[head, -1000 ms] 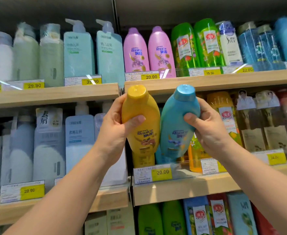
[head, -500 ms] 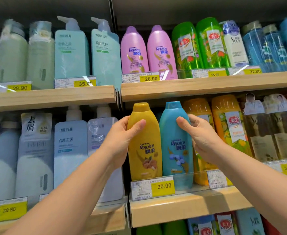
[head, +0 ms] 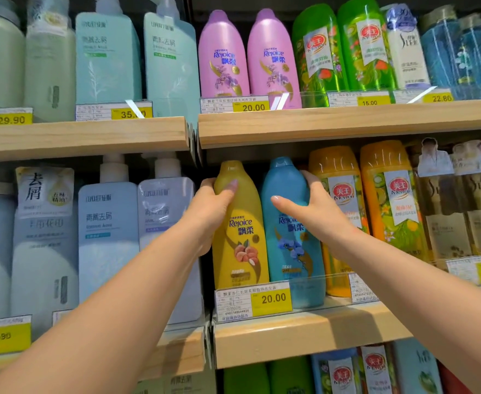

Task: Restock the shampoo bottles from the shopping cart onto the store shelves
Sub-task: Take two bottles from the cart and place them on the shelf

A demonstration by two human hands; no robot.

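Note:
A yellow Rejoice shampoo bottle (head: pixel 240 237) stands upright on the middle wooden shelf (head: pixel 304 334), behind a clear front rail. My left hand (head: pixel 211 209) grips its upper left side, thumb across the front. Right beside it stands a blue Rejoice bottle (head: pixel 290 245), also upright. My right hand (head: pixel 310 206) holds that one near the shoulder, thumb on its front and fingers round the right side. The two bottles touch each other. The shopping cart is out of sight.
Orange Mewon bottles (head: pixel 344 200) stand right of the blue bottle, pale pump bottles (head: pixel 165 223) to the left. The upper shelf (head: pixel 347 120) just overhead carries pink Rejoice bottles (head: pixel 225 58) and green bottles (head: pixel 319 49). A 20.00 price tag (head: pixel 253 301) fronts the rail.
Both hands carried the yellow and blue bottles from in front of the shelves down and back into the middle shelf, where they now stand upright behind the rail. My view has moved closer.

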